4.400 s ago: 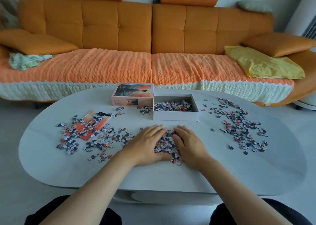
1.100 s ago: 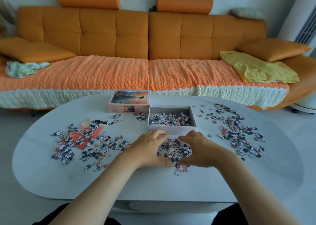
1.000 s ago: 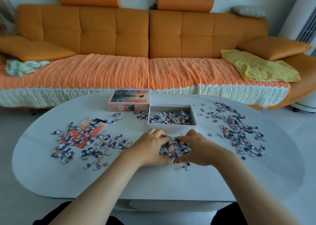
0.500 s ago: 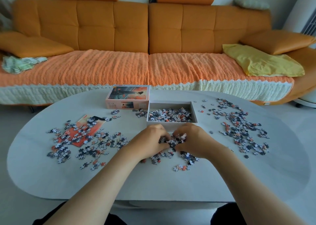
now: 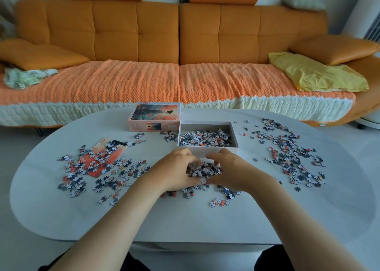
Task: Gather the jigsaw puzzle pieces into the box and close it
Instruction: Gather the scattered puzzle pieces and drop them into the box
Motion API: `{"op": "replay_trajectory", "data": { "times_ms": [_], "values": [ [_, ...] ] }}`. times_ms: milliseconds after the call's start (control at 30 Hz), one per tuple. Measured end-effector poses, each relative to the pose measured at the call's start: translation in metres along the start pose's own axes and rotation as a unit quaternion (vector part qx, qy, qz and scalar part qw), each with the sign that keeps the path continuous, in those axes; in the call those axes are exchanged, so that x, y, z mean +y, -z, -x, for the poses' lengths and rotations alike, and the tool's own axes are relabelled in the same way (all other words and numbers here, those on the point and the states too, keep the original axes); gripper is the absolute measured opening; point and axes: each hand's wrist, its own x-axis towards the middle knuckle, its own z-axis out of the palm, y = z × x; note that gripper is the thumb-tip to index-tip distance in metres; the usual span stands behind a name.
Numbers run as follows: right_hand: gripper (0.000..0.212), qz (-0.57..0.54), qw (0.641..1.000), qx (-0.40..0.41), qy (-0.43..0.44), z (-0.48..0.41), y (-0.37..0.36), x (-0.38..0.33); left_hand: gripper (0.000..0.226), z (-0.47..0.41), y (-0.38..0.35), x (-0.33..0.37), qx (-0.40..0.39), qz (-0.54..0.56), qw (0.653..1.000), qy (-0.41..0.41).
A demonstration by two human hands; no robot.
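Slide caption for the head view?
Left hand and right hand cup a heap of puzzle pieces before the open box.

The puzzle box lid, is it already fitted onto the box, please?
No, the lid sits beside the open box, to its left, with pieces visible inside.

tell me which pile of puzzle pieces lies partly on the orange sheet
The left pile, spread over the orange sheet; the middle pile and right pile lie on bare table.

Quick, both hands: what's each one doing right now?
Left hand: cupped round the heap of small multicoloured cardboard jigsaw pieces.
Right hand: cupped round the same heap.
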Motion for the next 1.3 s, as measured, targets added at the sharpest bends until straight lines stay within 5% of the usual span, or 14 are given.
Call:
{"op": "replay_trajectory", "data": {
  "times_ms": [267,533,700,867,1067,1167,1300],
  "values": [
    [0.026,-0.002,0.999,0.04,-0.002,-0.001,-0.007,-0.012,0.03,0.006,0.0,0.005,0.018,0.02,0.999,0.019],
    [0.016,-0.054,0.997,0.062,-0.005,-0.001,0.008,-0.01,0.009,-0.001,0.006,0.005,0.055,0.113,0.992,0.012],
    [0.013,-0.134,0.979,0.156,-0.008,-0.018,0.032,-0.007,0.007,-0.021,0.021,0.003,0.133,0.165,0.977,0.005],
    [0.018,-0.091,0.962,0.254,0.03,-0.049,0.04,0.006,0.011,-0.052,0.029,-0.004,0.213,0.138,0.967,-0.003],
    [0.032,-0.043,0.987,0.157,0.009,-0.062,0.028,0.014,0.017,-0.07,0.019,-0.013,0.193,-0.019,0.981,-0.019],
    [0.026,-0.045,0.981,0.186,0.017,-0.059,0.031,0.014,0.018,-0.068,0.018,-0.017,0.198,-0.067,0.977,-0.033],
    [0.028,-0.03,0.989,0.135,0.045,-0.051,0.029,0.009,0.037,-0.06,0.016,-0.015,0.094,-0.098,0.991,-0.02]
  ]
}}
